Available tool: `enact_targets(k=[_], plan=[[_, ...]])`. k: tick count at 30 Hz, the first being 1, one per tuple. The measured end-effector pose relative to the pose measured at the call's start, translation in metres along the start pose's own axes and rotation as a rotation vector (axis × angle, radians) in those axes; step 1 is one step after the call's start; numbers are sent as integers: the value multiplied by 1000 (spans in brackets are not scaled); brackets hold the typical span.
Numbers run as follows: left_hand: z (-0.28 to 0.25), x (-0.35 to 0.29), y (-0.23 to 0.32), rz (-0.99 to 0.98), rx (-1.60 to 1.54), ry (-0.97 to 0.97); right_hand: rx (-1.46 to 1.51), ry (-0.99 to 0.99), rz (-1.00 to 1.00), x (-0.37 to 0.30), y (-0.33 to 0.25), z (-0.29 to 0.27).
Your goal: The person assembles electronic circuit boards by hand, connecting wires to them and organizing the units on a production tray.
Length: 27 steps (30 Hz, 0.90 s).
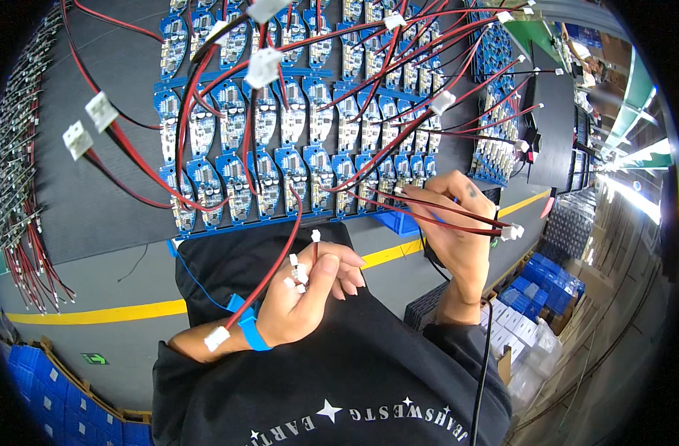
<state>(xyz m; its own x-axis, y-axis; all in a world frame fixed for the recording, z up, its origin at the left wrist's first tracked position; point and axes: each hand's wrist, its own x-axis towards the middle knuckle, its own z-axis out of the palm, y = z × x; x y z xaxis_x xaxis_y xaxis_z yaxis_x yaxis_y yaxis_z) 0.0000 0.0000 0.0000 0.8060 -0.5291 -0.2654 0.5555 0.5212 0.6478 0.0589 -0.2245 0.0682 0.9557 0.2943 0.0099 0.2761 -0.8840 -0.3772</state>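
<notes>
My left hand (302, 297) is in front of my body, fingers curled round a bunch of short wires whose white connectors (298, 276) poke out by the thumb. A blue strap (250, 324) with a thin cord circles that wrist. My right hand (458, 230) is closed at the lower right edge of the blue circuit boards (295, 175), its fingertips by the last boards of the near row. What it pinches is mostly hidden; a bit of blue shows between the fingers. Red and black wires with white end connectors (512, 232) pass across this hand.
Many board wires rise toward me, ending in white connectors (263, 68). More boards stand in a pile (495, 111) at right, and wired boards (16, 149) at far left. A black cable (485, 364) hangs by my right arm. Blue boxes (57, 394) stand on the floor.
</notes>
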Motion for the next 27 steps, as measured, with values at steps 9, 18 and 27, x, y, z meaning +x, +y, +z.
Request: enact_targets(k=[9,18,27], plan=[[-1,-2,0,4,24,36,-396,-141,-165,22,-18,-3],[-7,-5,1,1,20,83,-544,-232,-389,33,-25,-2],[-11,-7,5,-31,10,105,-628,-393,-497,41,-44,-6]])
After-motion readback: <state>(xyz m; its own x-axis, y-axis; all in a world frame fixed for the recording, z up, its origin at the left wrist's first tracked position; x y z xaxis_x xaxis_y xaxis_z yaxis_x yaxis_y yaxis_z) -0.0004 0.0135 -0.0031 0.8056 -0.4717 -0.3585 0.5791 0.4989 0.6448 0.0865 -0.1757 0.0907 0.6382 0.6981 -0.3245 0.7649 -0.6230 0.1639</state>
